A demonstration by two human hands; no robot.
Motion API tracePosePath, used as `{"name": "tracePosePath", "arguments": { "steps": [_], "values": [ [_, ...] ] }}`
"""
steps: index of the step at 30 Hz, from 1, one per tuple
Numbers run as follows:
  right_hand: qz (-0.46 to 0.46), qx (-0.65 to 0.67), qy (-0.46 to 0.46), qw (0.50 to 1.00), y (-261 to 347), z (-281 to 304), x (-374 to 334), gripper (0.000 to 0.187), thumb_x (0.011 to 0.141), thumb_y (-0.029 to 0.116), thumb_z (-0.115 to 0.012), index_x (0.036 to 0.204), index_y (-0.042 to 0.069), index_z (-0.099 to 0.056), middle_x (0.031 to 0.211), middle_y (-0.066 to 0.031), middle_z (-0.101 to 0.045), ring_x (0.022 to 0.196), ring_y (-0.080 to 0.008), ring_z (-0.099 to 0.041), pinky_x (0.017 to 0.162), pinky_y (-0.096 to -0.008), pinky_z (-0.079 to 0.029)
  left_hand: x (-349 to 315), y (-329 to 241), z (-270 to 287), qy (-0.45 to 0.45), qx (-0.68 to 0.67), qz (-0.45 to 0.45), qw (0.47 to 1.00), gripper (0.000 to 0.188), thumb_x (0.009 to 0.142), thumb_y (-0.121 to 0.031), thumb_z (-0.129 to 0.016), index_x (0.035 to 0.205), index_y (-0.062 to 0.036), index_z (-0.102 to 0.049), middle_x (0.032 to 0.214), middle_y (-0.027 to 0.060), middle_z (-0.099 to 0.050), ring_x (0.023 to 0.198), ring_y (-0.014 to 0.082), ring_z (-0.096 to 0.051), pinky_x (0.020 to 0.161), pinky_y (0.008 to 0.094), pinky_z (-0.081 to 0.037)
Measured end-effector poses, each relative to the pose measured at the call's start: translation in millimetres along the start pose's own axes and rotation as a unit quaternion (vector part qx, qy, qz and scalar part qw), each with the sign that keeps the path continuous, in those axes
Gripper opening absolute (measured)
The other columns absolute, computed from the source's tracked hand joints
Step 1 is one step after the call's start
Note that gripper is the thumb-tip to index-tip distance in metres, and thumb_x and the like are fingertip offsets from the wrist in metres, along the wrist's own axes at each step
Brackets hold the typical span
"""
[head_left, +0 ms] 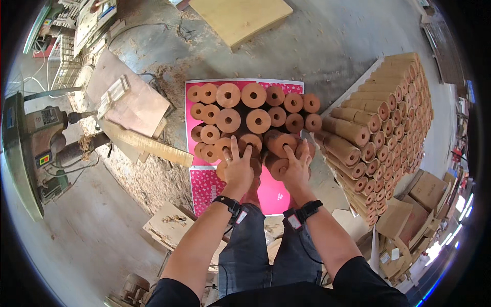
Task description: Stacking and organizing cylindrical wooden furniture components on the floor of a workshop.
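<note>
Several upright brown wooden cylinders (240,110) with a hole down the centre stand packed together on a pink patterned sheet (279,192) on the floor. My left hand (237,166) grips the nearest cylinder (250,140) of the left group from above. My right hand (296,169) is wrapped around a tilted cylinder (280,145) at the front right of the group. Both wrists wear black bands with small tags.
A large stack of the same cylinders (381,128) lies on its side to the right. Cardboard boxes (427,192) sit at lower right. A drill machine (43,148), wood offcuts (138,110) and sawdust lie to the left. A plywood board (243,18) lies beyond.
</note>
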State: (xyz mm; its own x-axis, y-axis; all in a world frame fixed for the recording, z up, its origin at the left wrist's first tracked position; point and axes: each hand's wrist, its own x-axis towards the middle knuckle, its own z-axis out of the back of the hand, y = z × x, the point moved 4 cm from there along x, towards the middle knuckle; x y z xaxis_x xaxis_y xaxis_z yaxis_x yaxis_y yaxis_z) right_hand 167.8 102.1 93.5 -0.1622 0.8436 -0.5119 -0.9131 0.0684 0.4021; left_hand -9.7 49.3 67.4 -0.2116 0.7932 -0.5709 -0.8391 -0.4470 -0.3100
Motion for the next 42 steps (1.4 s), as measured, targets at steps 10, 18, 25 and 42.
{"name": "tracePosePath", "arguments": {
  "steps": [10,18,25,42],
  "values": [
    [0.001,-0.040,-0.009,0.999,10,-28,15,0.065,0.081,0.004,-0.061,0.142,0.026,-0.048,0.161,-0.0166,-0.010,0.140,-0.0457,-0.027,0.089,-0.0512,-0.055,-1,-8,0,-0.023,0.004,-0.024,0.999,0.069,0.078,-0.023,-0.070,0.143,-0.0206,-0.048,0.159,0.0241,-0.009,0.134,0.0591,-0.029,0.096,0.0605,-0.047],
    [0.077,0.123,-0.102,0.984,-19,13,4,0.058,0.083,0.018,-0.068,0.138,0.018,-0.049,0.134,-0.0231,-0.053,0.118,-0.0457,-0.053,0.090,-0.0468,-0.051,-6,9,-2,-0.003,-0.017,-0.068,0.998,0.077,0.080,-0.021,-0.066,0.151,-0.0223,-0.037,0.157,0.0294,-0.014,0.122,0.0538,-0.048,0.089,0.0530,-0.053],
    [-0.022,0.262,-0.196,0.945,-25,166,-35,0.038,0.088,0.019,-0.069,0.123,0.008,-0.060,0.110,-0.0170,-0.066,0.093,-0.0272,-0.069,0.082,-0.0368,-0.053,-38,-5,33,-0.001,-0.087,-0.155,0.984,0.070,0.085,-0.032,-0.071,0.141,-0.0014,-0.044,0.118,0.0249,-0.059,0.103,0.0382,-0.062,0.083,0.0466,-0.053],
    [0.202,0.286,-0.626,0.697,-137,503,-391,0.019,0.092,0.004,-0.064,0.111,0.004,-0.066,0.099,-0.0083,-0.070,0.081,-0.0149,-0.069,0.071,-0.0262,-0.057,-434,-460,99,0.473,-0.479,-0.382,0.633,0.044,0.094,-0.012,-0.068,0.131,-0.0022,-0.049,0.105,0.0050,-0.065,0.091,0.0138,-0.064,0.082,0.0302,-0.054]
  ]
}}
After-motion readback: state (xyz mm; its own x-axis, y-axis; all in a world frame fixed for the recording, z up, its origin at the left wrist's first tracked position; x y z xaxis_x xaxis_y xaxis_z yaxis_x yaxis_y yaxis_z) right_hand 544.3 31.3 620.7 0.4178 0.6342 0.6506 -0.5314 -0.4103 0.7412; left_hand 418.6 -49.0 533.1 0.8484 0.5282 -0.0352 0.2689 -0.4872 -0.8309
